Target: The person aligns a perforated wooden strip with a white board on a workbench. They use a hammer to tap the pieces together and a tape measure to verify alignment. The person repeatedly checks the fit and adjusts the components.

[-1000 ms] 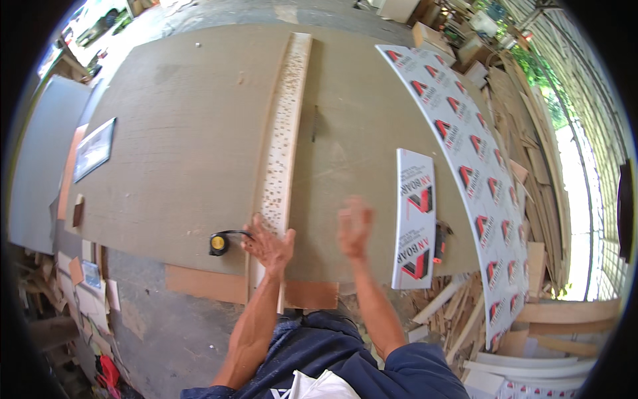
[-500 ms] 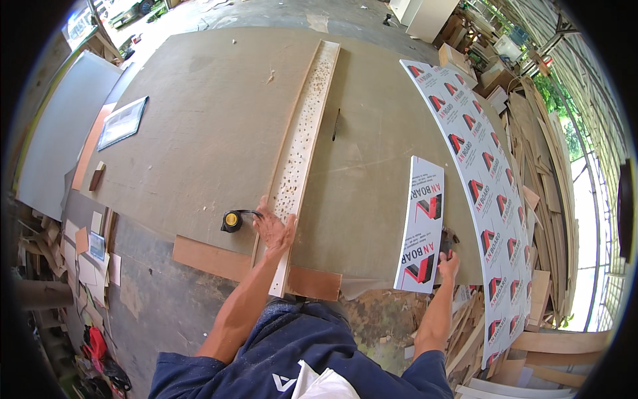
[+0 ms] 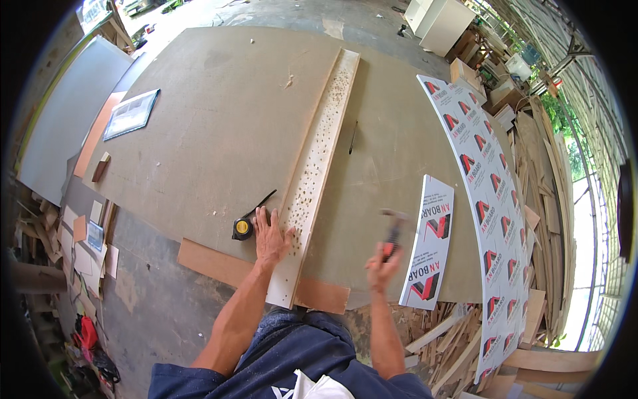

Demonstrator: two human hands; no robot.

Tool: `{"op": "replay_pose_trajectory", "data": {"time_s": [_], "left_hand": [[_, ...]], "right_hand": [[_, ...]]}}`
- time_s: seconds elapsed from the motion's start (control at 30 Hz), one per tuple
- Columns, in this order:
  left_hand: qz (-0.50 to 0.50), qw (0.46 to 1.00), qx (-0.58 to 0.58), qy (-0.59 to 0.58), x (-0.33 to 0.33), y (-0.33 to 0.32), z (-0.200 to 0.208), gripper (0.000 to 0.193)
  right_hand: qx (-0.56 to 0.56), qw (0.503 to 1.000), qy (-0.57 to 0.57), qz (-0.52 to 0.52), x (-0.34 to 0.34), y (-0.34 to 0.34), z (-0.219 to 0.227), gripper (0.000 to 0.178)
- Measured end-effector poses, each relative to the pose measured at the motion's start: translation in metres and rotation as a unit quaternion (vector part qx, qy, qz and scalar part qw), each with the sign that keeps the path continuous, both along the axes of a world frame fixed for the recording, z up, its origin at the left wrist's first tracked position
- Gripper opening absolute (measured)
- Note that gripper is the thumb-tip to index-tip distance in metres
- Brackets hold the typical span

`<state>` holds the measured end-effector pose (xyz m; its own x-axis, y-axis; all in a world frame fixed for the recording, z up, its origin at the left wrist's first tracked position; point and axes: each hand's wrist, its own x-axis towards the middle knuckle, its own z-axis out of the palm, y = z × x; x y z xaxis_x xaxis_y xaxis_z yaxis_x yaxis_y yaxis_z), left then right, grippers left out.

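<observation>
My left hand [image 3: 271,238] lies with fingers spread over the left edge of a long narrow white board [image 3: 310,193] dotted with brown spots, its thumb on the board's face. A thin brown wooden strip [image 3: 308,147] runs along that edge. Beside my left fingers sits a black and yellow tape measure [image 3: 243,229] with a short dark length of tape out. My right hand [image 3: 383,267] is closed round the red and black handle of a hammer [image 3: 392,236], raised over the table and blurred by motion. The hammer head points away from me, apart from the board.
A small printed white panel [image 3: 428,243] lies right of the hammer, with a larger printed sheet [image 3: 492,219] beyond. A dark pencil-like stick [image 3: 353,137] rests on the brown tabletop [image 3: 219,133]. A glassy panel [image 3: 131,114] lies at left; wood scraps [image 3: 452,332] are piled lower right.
My right hand has brought the hammer from beside the small printed panel leftward, up over the table. My left hand stays on the board edge, its fingers now off the tape measure's tape.
</observation>
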<state>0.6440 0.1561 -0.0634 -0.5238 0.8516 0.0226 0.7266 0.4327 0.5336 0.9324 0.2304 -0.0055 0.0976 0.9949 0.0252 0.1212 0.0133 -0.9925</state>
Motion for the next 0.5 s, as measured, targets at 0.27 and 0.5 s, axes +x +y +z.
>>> {"op": "replay_pose_trajectory", "data": {"time_s": [0.27, 0.5], "left_hand": [[0.012, 0.998, -0.007, -0.058, -0.002, 0.000, 0.011, 0.084], [0.012, 0.998, -0.003, -0.063, -0.002, -0.001, 0.008, 0.084]], "right_hand": [[0.321, 0.869, -0.264, 0.269, -0.115, 0.007, 0.005, 0.034], [0.414, 0.800, -0.306, 0.307, -0.123, 0.031, 0.003, 0.027]]}}
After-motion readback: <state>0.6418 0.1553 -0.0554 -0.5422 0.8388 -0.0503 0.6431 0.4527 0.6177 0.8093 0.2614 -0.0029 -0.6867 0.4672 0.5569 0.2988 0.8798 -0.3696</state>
